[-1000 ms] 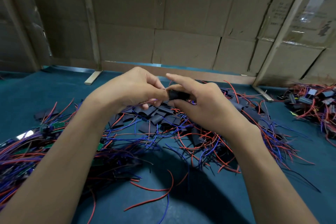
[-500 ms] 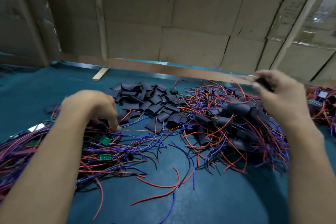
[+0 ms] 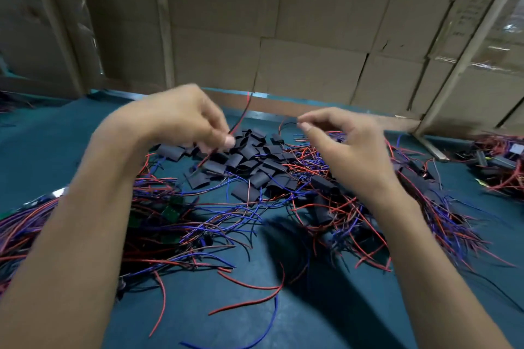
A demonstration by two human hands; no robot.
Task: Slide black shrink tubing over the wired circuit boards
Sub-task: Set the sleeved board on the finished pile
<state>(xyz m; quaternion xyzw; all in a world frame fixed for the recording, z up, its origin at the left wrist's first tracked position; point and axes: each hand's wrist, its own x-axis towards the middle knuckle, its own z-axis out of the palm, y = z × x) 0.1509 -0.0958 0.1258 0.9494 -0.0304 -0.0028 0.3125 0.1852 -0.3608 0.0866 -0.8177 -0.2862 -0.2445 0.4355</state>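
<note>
Left hand (image 3: 181,119): raised over the worktop, fingers (image 3: 224,140) curled and pinched on a red wire (image 3: 242,113) that runs up and back from the pinch; motion blur hides whether a board hangs below.
Right hand (image 3: 340,144): raised just beside the left, apart from it; thumb and forefinger tips close together at a thin dark wire end (image 3: 287,124). Whether they truly grip it, I cannot tell.
Shrink tubing (image 3: 249,159): heap of short black flattened sleeves lying on the worktop, under and between the two hands, none in either hand.
Wired circuit boards (image 3: 170,212): small green boards in a tangle of red, blue and purple leads, left of centre, beneath the left forearm.
Sleeved pieces (image 3: 323,187): black-covered units with leads, piled right of the tubing heap.
Far pile (image 3: 502,161): more wired units at the right edge, well apart.
Worktop (image 3: 312,320): teal mat, loose red and blue wires strewn near.
Backdrop: cardboard boxes (image 3: 283,22) stacked along the far edge.
</note>
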